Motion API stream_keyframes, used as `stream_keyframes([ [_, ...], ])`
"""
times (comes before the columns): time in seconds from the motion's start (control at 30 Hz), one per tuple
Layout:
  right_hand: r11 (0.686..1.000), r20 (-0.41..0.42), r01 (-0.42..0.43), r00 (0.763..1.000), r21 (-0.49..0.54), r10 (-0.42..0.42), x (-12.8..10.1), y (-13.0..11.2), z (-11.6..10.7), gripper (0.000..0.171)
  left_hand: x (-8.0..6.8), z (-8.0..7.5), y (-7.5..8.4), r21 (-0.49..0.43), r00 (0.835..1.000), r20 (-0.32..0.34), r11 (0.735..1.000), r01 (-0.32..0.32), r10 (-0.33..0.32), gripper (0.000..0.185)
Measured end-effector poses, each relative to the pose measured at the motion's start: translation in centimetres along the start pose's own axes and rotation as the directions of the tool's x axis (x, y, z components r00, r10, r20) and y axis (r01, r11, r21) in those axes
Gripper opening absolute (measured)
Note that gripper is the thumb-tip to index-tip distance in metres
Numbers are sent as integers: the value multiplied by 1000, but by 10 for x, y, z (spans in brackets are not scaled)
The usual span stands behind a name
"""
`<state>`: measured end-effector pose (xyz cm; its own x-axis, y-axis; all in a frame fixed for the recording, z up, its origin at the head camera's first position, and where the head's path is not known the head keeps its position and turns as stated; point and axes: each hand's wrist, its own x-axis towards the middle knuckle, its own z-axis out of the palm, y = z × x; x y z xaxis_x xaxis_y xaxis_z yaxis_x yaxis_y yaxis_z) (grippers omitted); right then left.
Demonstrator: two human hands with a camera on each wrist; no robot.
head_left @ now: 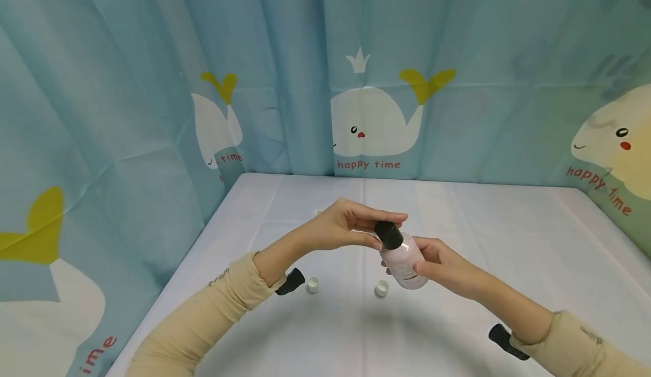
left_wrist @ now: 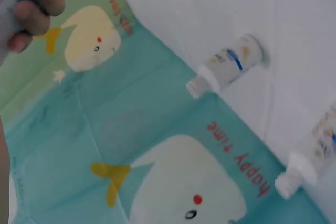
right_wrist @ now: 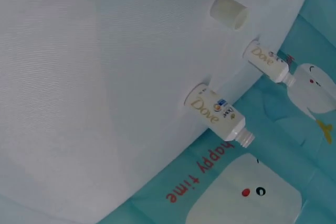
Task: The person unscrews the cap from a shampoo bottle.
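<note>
In the head view, a pale pink bottle (head_left: 406, 264) with a black cap (head_left: 389, 235) is held tilted above the table, its capped end toward the upper left. My right hand (head_left: 441, 267) grips the bottle's body, thumb on the near side. My left hand (head_left: 351, 224) pinches the black cap between thumb and fingers. In the left wrist view, curled fingers (left_wrist: 39, 9) wrap the pale bottle (left_wrist: 11, 3) at the upper left corner. No hand shows in the right wrist view.
Two white Dove bottles without caps, one nearer (right_wrist: 218, 111) and one farther (right_wrist: 268, 62), stand on the table (head_left: 508, 241). Small white caps (head_left: 381, 288) (head_left: 312, 285) lie below my hands. Black pieces (head_left: 291, 282) (head_left: 507, 341) show beside both forearms. Whale-print curtains (head_left: 285, 83) border the table.
</note>
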<state>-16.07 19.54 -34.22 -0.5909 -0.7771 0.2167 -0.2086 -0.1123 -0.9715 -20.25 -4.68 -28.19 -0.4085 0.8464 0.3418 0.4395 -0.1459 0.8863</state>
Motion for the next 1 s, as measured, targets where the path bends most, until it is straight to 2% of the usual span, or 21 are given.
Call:
stream_keyframes([
  [0.13, 989, 106, 16, 994, 149, -33, 6, 0, -7, 41, 6, -1, -2, -97, 1000, 12, 995, -21, 23, 52],
  [0.27, 982, 131, 2, 991, 187, -27, 9, -5, -13, 40, 13, -4, -4, -112, 1000, -6, 993, -30, 29, 52],
  [0.43, 989, 101, 22, 994, 145, -36, 9, -7, -17, 40, 18, -8, -3, -118, 999, -33, 993, -12, 8, 51],
  [0.53, 995, 74, 61, 995, 73, -67, 9, -10, -17, 40, 21, -9, -4, -106, 999, -51, 994, -21, 16, 49],
  [0.73, 997, 28, 74, 997, 4, -74, 11, -17, -18, 41, 24, -8, -9, -115, 990, -105, 988, -107, 95, 46],
  [0.87, 997, 23, 74, 997, 30, -75, 12, -15, -18, 40, 25, -5, -16, -114, 975, -154, 978, -177, 158, 58],
  [1.0, 996, 12, 85, 996, 20, -85, 11, -13, -16, 38, 24, 0, -22, -90, 960, -216, 976, -200, 177, 72],
])
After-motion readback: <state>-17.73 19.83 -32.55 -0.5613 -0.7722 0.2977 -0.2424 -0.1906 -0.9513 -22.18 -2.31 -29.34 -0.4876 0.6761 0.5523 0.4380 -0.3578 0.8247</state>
